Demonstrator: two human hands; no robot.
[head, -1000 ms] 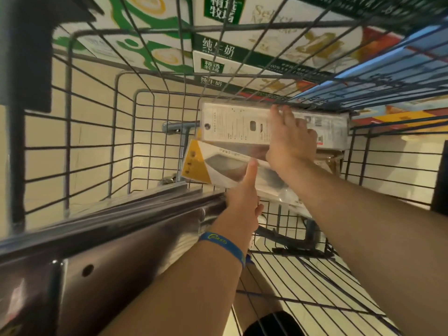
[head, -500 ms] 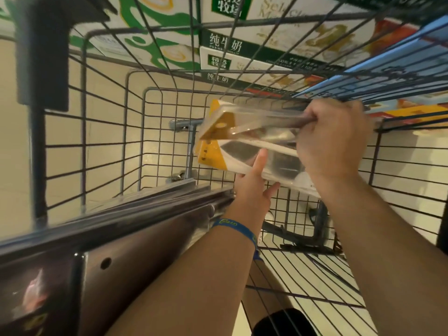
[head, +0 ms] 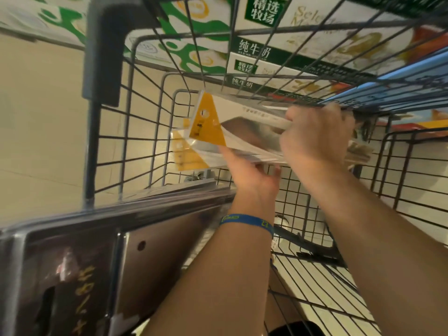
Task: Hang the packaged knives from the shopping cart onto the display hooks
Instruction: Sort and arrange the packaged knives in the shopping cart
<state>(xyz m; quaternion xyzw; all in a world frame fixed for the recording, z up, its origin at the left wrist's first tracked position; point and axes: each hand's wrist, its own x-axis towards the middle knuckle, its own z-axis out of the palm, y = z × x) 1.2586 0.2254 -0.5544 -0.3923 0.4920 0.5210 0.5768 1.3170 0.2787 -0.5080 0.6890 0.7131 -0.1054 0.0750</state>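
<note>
a: what is in the shopping cart (head: 150, 132)?

b: two packaged knives. the top knife pack (head: 242, 124) has a yellow corner with a hole. the lower knife pack (head: 189, 156) sits just under it.

a: what do the hands do?

b: the right hand (head: 315, 139) is closed around the top pack inside the cart. the left hand (head: 249, 175), with one blue wristband (head: 247, 220), touches the packs from below; its grip can't be made out.

a: and behind the wires?

b: milk boxes (head: 261, 27).

Right hand (head: 315, 139) motion-blurred & covering handle end of top knife pack (head: 232, 122), lower pack (head: 186, 156) mostly hidden under it, pack print too small to read, cart (head: 135, 146) cut by frame edges.
</note>
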